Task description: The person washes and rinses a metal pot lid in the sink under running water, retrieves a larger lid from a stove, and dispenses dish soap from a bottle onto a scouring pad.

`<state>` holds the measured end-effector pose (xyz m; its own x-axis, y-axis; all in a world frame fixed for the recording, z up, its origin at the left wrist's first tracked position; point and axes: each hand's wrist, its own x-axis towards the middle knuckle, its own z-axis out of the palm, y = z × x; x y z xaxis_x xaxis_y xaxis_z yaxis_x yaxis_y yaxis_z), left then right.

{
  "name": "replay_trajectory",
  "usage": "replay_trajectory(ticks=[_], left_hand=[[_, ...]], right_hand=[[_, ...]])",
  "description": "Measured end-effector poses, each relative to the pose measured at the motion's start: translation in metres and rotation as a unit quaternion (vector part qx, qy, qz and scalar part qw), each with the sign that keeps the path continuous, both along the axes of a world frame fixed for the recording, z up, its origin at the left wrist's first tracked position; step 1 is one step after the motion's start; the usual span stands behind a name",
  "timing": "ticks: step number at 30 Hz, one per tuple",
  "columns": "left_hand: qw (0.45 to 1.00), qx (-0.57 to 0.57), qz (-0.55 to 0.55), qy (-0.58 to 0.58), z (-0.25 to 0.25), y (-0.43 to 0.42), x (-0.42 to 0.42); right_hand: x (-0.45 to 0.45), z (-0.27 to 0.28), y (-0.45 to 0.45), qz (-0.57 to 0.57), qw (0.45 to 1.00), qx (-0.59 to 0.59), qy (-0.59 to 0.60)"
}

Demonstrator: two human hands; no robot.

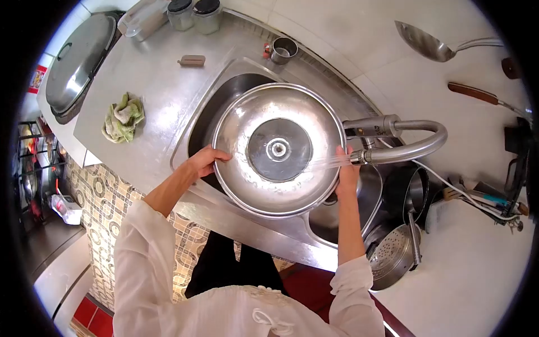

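A wide round steel pan lid with a clear centre panel and a small metal fitting in its middle is over the sink. My left hand is closed on its left rim, thumb on the inner face. On the right rim my right hand also grips it, fingers partly hidden by the tap and water. The curved tap sends a stream of water onto the lid's inner face.
A crumpled green-white cloth lies on the steel counter left of the sink. Behind the sink stands a metal cup. A colander and a dark pan sit at right. A ladle hangs on the wall.
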<state>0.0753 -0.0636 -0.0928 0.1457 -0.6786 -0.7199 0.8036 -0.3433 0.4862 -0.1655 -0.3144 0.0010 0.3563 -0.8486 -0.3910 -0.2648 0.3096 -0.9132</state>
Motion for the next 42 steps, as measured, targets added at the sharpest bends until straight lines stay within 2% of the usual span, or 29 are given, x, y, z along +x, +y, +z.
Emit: replay_trajectory(ticks=[2, 4, 6, 8, 9, 12, 13, 14, 15, 16, 18, 19, 21, 22, 24, 25, 26, 27, 28, 29, 30, 32, 34, 36, 37, 39, 40, 41, 42], left_hand=[[1.000, -0.005, -0.010, -0.012, -0.001, -0.003, -0.003], [0.999, -0.017, 0.018, -0.047, 0.037, -0.005, -0.001], [0.989, 0.066, -0.025, -0.130, 0.066, -0.005, 0.009], [0.987, 0.035, -0.023, -0.157, 0.061, 0.003, 0.023], [0.983, 0.036, -0.025, -0.180, 0.066, 0.004, 0.029], [0.962, 0.054, -0.056, -0.262, 0.069, 0.009, 0.046], [0.946, 0.119, -0.056, -0.295, 0.078, 0.008, 0.048], [0.926, 0.184, -0.054, -0.326, 0.092, 0.006, 0.047], [0.931, 0.172, -0.057, -0.318, 0.105, 0.003, 0.048], [0.928, 0.171, -0.060, -0.327, 0.119, 0.000, 0.048], [0.932, 0.208, -0.077, -0.285, 0.165, -0.011, 0.036], [0.930, 0.207, -0.077, -0.293, 0.171, -0.011, 0.034], [0.923, 0.244, -0.078, -0.287, 0.176, -0.008, 0.026], [0.931, 0.241, -0.069, -0.264, 0.161, 0.003, 0.024], [0.957, 0.244, -0.064, -0.144, 0.114, 0.033, 0.019], [0.967, 0.230, -0.020, -0.108, 0.082, 0.049, 0.011], [0.978, 0.204, 0.022, -0.030, 0.092, 0.054, -0.009], [0.975, 0.216, 0.048, -0.011, 0.055, 0.068, -0.019], [0.979, 0.198, 0.044, 0.009, 0.059, 0.066, -0.038], [0.976, 0.201, 0.076, 0.039, 0.054, 0.061, -0.055], [0.975, 0.198, 0.089, 0.041, 0.072, 0.048, -0.072], [0.979, 0.152, 0.124, 0.056, 0.037, 0.041, -0.085], [0.981, 0.121, 0.133, 0.066, 0.037, 0.024, -0.096], [0.981, 0.102, 0.142, 0.078, 0.034, 0.012, -0.104], [0.981, 0.088, 0.159, 0.066, 0.017, 0.011, -0.106], [0.979, 0.076, 0.182, 0.048, 0.018, 0.006, -0.110], [0.978, 0.079, 0.191, 0.031, 0.028, 0.004, -0.108], [0.977, 0.081, 0.197, 0.028, 0.039, 0.003, -0.103], [0.976, 0.093, 0.193, -0.037, 0.050, 0.003, -0.096]], right_hand=[[0.000, -0.001, 0.004, -0.092, 0.995, -0.030, 0.002], [-0.011, -0.018, 0.005, -0.045, 0.997, -0.033, 0.048], [-0.019, -0.047, 0.011, 0.061, 0.975, -0.165, 0.139], [-0.008, -0.046, 0.038, 0.094, 0.936, -0.225, 0.256], [-0.012, -0.080, 0.040, 0.119, 0.934, -0.255, 0.221], [-0.005, -0.130, 0.058, 0.147, 0.956, -0.222, 0.122], [-0.002, -0.138, 0.061, 0.138, 0.958, -0.222, 0.114], [0.000, -0.140, 0.066, 0.144, 0.953, -0.192, 0.184], [0.002, -0.142, 0.069, 0.150, 0.942, -0.160, 0.253], [0.002, -0.143, 0.071, 0.144, 0.945, -0.159, 0.245], [0.002, -0.142, 0.075, 0.088, 0.967, -0.097, 0.217], [0.001, -0.143, 0.074, 0.085, 0.969, -0.098, 0.210], [-0.006, -0.147, 0.066, -0.078, 0.980, -0.093, 0.156], [-0.010, -0.145, 0.061, -0.081, 0.981, -0.096, 0.150], [-0.016, -0.124, 0.046, -0.168, 0.985, 0.038, -0.030], [-0.019, -0.107, 0.037, -0.183, 0.978, 0.091, -0.036], [-0.023, -0.087, 0.030, -0.191, 0.977, 0.086, -0.043], [-0.028, -0.068, 0.023, -0.212, 0.961, 0.144, -0.100], [-0.033, -0.052, 0.016, -0.231, 0.939, 0.200, -0.156], [-0.037, -0.041, 0.009, -0.227, 0.938, 0.203, -0.165], [-0.042, -0.042, -0.002, -0.232, 0.938, 0.197, -0.167], [-0.050, -0.044, -0.026, -0.226, 0.921, 0.212, -0.237], [-0.052, -0.033, -0.049, -0.197, 0.926, 0.211, -0.243], [-0.047, -0.016, -0.070, -0.202, 0.907, 0.267, -0.257], [-0.044, -0.012, -0.078, -0.193, 0.908, 0.271, -0.255], [-0.042, -0.010, -0.092, -0.182, 0.834, 0.370, -0.365], [-0.044, -0.011, -0.097, -0.176, 0.834, 0.376, -0.364], [-0.045, -0.017, -0.103, -0.171, 0.783, 0.418, -0.428], [-0.045, -0.018, -0.107, -0.166, 0.724, 0.458, -0.489]])
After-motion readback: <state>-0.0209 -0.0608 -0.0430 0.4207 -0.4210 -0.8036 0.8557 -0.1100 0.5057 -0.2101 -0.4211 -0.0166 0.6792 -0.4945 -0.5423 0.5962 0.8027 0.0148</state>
